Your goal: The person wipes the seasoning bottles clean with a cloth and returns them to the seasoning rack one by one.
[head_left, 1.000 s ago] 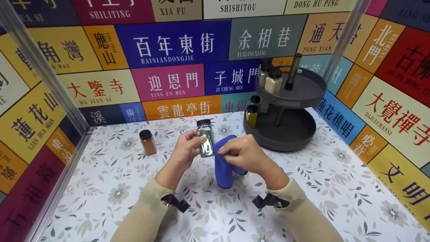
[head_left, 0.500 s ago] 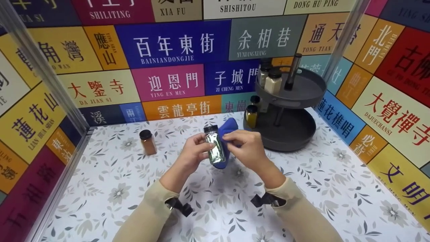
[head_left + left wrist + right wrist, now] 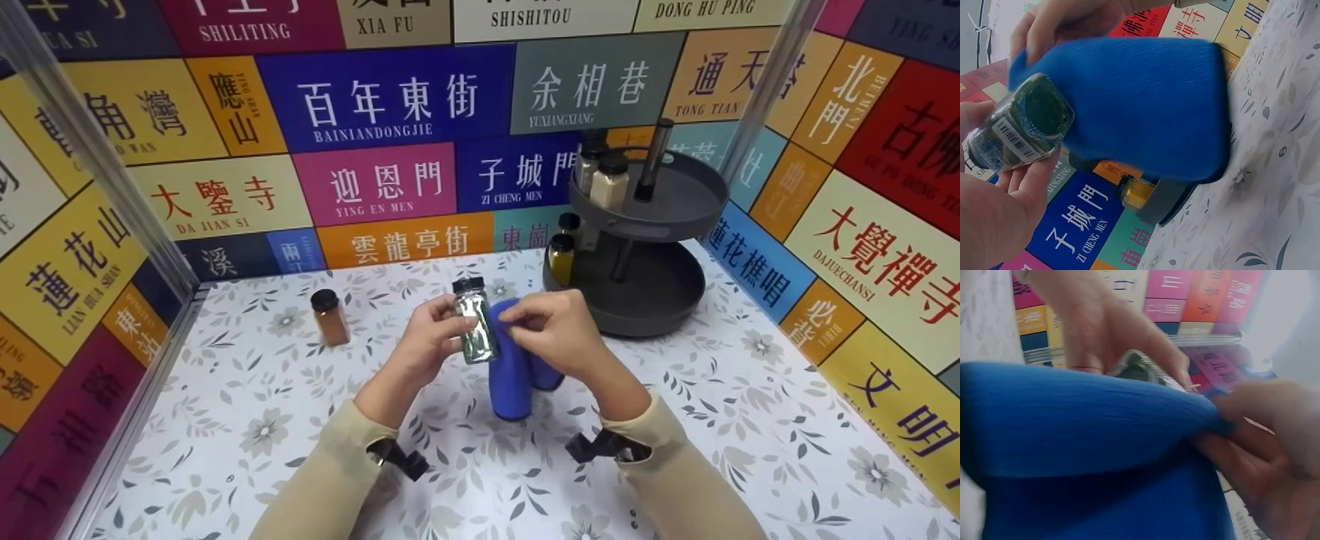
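While the left hand (image 3: 427, 341) has the jar (image 3: 480, 334), jar spot: centre of the head view, held up off the table (image 3: 225, 450).
Jar axis: long way runs up-down in the head view, black cap (image 3: 469, 285) at the top, leaning slightly to frame left.
Left grip: clamped on the jar from its frame-left side, thumb across the near face.
Right grip: right hand (image 3: 559, 330) has thumb and fingers together on the blue cloth (image 3: 510, 382), pinching it near its top; the rest hangs toward the bottom of the frame.
Key relation: cloth is just to frame right of the jar, upper part level with the glass, hanging roughly along the jar's long axis. My read: that side-by-side gap is what the next move turns on.
Contact: can't tell. Jar overlaps the cloth's edge in the left wrist view; cloth covers most of the jar in the right wrist view.
Nearer hand: left, on the glass; right is just beside it, cloth side.
Brown jar (image 3: 331, 322): upright on the table, left of centre, well apart from both hands.
Rack (image 3: 652, 300): two tiers, right of centre, beyond the right hand; small jars along its frame-left side, incl. a yellow jar (image 3: 561, 261) on the lower tier.
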### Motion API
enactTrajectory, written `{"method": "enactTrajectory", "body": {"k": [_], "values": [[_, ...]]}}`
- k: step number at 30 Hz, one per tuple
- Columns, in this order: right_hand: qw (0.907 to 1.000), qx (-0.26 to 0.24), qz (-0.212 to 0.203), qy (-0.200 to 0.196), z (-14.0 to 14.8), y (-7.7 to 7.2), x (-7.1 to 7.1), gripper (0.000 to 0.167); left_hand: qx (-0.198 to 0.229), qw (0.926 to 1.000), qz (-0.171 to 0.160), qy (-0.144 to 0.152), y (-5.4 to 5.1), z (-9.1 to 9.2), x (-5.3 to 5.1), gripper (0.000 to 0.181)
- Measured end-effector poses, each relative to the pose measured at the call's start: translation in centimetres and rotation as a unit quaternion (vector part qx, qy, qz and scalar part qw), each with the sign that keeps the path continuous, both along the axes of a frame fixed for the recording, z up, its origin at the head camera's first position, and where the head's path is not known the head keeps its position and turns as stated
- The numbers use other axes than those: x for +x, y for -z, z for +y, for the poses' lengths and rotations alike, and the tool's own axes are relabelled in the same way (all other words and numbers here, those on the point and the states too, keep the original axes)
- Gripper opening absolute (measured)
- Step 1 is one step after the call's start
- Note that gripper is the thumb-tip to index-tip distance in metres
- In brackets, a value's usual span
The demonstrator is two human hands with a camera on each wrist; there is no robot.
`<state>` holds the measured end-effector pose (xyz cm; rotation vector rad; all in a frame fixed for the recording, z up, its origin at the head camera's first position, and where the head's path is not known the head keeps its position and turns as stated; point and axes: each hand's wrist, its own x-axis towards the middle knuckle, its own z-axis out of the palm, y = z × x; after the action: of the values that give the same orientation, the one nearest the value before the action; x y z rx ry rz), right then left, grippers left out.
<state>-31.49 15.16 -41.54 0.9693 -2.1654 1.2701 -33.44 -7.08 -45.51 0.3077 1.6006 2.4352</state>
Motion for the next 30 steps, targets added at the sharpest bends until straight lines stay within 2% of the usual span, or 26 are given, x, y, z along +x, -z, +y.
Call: {"method": "enactTrajectory", "body": {"k": [3, 6, 9, 13, 17, 20, 22, 25, 28, 30], "values": [[0.9952, -0.080, 0.023, 0.051, -0.9, 0.9, -0.3, 0.020, -0.005, 0.9998, 0.002, 0.017, 0.2, 0.3, 0.0, 0.018], [0.9897, -0.122, 0.043, 0.061, -1.3, 1.4, -0.6, 0.023, -0.007, 0.9996, 0.002, 0.026, 0.3, 0.5, 0.1, 0.020], [0.9935, -0.094, 0.050, 0.040, -1.0, 1.4, -0.8, 0.026, -0.006, 0.9998, 0.001, 0.018, 0.3, 0.5, 0.0, 0.020], [0.9989, -0.015, 0.034, -0.027, -0.1, 0.8, -0.8, 0.028, -0.003, 1.0000, -0.003, -0.005, 0.2, 0.0, -0.2, 0.017], [0.9929, 0.058, 0.023, -0.101, 0.7, 0.1, -0.5, 0.027, -0.005, 0.9999, -0.005, -0.015, 0.0, -0.5, -0.4, 0.017], [0.9901, 0.075, 0.014, -0.117, 0.9, -0.1, -0.3, 0.025, -0.007, 0.9999, -0.001, -0.013, -0.1, -0.6, -0.5, 0.016], [0.9939, 0.054, 0.008, -0.096, 0.7, 0.0, -0.2, 0.026, -0.004, 0.9999, 0.002, -0.013, -0.2, -0.6, -0.4, 0.014], [0.9992, -0.021, 0.012, -0.032, -0.1, 0.6, -0.3, 0.026, -0.003, 0.9999, 0.008, -0.006, -0.2, -0.4, -0.1, 0.016], [0.9927, -0.110, 0.040, 0.030, -1.1, 1.4, -0.6, 0.024, -0.013, 0.9998, 0.013, 0.004, -0.1, -0.1, 0.2, 0.019], [0.9865, -0.144, 0.062, 0.049, -1.6, 1.9, -0.8, 0.024, -0.018, 0.9997, 0.014, 0.011, 0.0, 0.1, 0.2, 0.020]]}}
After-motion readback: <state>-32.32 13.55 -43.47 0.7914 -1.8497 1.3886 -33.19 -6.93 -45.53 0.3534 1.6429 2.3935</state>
